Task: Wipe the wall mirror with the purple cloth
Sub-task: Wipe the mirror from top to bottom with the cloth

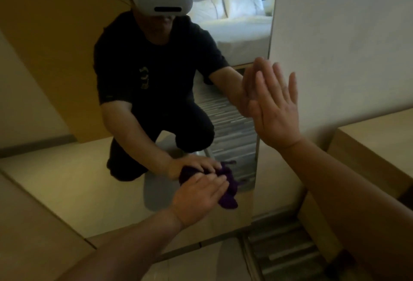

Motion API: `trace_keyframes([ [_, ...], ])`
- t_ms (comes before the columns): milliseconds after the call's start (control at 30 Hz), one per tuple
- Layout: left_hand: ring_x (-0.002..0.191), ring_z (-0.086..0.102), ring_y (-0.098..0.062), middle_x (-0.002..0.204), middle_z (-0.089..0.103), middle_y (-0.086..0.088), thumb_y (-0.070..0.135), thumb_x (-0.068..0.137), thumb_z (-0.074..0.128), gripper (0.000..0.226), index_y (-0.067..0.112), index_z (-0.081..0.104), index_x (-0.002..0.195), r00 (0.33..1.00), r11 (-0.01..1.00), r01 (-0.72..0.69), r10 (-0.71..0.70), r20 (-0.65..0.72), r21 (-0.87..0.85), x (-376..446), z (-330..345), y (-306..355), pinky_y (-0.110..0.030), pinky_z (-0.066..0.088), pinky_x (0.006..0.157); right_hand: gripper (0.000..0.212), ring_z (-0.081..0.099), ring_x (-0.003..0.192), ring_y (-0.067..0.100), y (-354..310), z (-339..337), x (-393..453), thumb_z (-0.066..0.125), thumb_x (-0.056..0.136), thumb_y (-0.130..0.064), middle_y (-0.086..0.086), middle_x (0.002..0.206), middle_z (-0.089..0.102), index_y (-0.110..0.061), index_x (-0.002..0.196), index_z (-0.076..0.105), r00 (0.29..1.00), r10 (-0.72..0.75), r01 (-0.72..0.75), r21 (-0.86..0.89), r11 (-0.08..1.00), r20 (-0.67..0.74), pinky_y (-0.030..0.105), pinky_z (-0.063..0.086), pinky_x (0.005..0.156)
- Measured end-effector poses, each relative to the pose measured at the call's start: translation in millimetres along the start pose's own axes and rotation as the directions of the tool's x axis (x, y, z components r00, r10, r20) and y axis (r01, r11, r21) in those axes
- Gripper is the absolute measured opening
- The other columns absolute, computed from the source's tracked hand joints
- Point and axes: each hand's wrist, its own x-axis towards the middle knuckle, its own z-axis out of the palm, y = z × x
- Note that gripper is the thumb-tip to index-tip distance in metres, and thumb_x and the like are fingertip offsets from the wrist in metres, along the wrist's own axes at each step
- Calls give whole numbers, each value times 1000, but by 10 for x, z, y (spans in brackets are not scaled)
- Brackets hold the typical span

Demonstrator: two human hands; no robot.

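**Mid-wipe, down in the mirror's bottom corner**

So the wiping itself was the step in hand here. The left hand was pressed flat over the purple cloth, pinning it against the glass low on the mirror, close to the right edge and not far above the bottom. Grip-wise it looked more like a flat palm press than a clenched fist, with the cloth bunched under the fingers and spilling out to the right. The right hand was empty, fingers spread, flat against the mirror's right edge where it met the wall, bracing I'd guess.

Next move, I reckon: keep that pressure on and sweep the cloth across toward the left or upward, since most of the glass lay that way. The bunched-up cloth could do with flattening for better coverage.
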Motion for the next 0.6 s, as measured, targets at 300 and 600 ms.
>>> trace_keyframes([
  [300,120,59,-26,133,61,-7,11,103,48,30,10,63,129,822,950,288,-180,-540,121,1633,-1435,-1045,-41,41,94,61,9,150,37,508,151,196,19,106,-40,23,161,15,-4,154,17,970,231,-225,-89,970,70,60,10,120],
  [600,141,36,-33,152,39,-15,20,107,34,43,9,40,148,841,877,405,-247,-482,258,1965,-1098,-961,-54,34,112,64,-2,149,22,672,543,145,31,105,-41,16,159,16,-17,155,1,967,126,-158,-136,978,-220,57,10,118],
])
